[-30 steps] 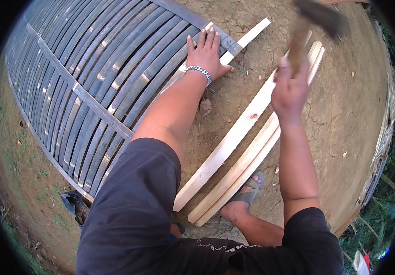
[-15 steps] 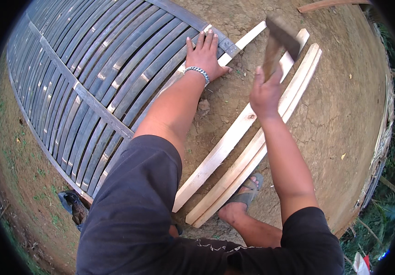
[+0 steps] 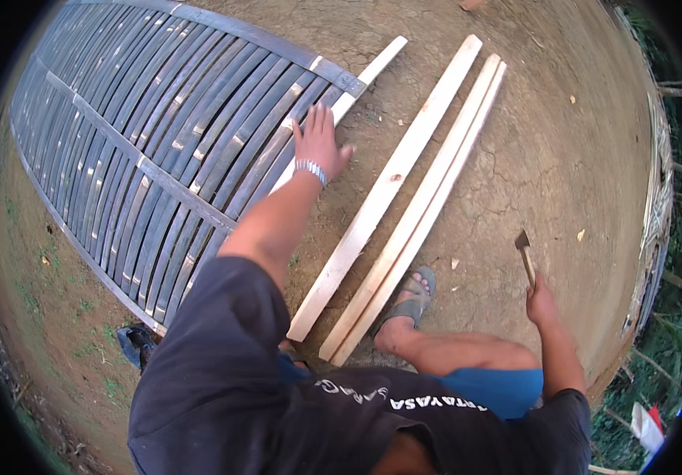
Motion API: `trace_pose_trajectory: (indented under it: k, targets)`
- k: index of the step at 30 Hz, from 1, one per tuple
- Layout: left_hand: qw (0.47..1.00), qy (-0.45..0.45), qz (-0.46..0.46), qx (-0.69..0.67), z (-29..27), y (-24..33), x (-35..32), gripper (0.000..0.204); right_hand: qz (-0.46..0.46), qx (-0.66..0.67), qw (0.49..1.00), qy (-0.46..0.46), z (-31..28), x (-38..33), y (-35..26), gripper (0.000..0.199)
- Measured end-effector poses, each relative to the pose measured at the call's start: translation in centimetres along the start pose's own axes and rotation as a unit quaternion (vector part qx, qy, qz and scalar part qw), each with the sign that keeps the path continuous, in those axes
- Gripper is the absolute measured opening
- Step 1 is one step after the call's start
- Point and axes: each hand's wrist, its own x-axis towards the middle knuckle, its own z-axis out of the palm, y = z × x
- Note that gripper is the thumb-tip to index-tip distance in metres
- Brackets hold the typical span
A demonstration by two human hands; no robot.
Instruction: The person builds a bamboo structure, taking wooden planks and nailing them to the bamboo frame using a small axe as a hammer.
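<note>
My left hand, with a bracelet at the wrist, has its fingers stretched out over the near edge of a dark slatted bamboo panel. It holds nothing; whether it touches the panel I cannot tell. A pale wooden strip runs along that edge and sticks out past the panel's far corner. Off to the right, my right hand is closed round the wooden handle of a small hatchet with a dark metal head pointing away from me. Between the hands lie several pale sawn wooden battens, side by side on the dirt.
My sandalled foot stands beside the battens' near ends. A dark plastic bag sits by the panel's near left corner. Bare cracked earth stretches to the right, bordered by a low edge with greenery beyond.
My right hand has swung the hatchet from above the battens' far ends down to my right side. My left hand has left the panel's corner and come nearer to me.
</note>
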Motion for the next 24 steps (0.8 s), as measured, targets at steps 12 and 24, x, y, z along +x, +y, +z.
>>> trace_pose_trajectory:
  k: [12,24]
  targets:
    - [0.966,-0.247,-0.048,-0.060,3.8,2.3,-26.9,0.076,0.222,0.450,0.865,0.004,18.4,3.7,-5.5,0.042]
    - [0.938,-0.226,-0.116,-0.233,2.4,-2.9,-26.5,0.080,-0.024,0.388,0.919,0.070,16.7,8.6,-16.9,0.048]
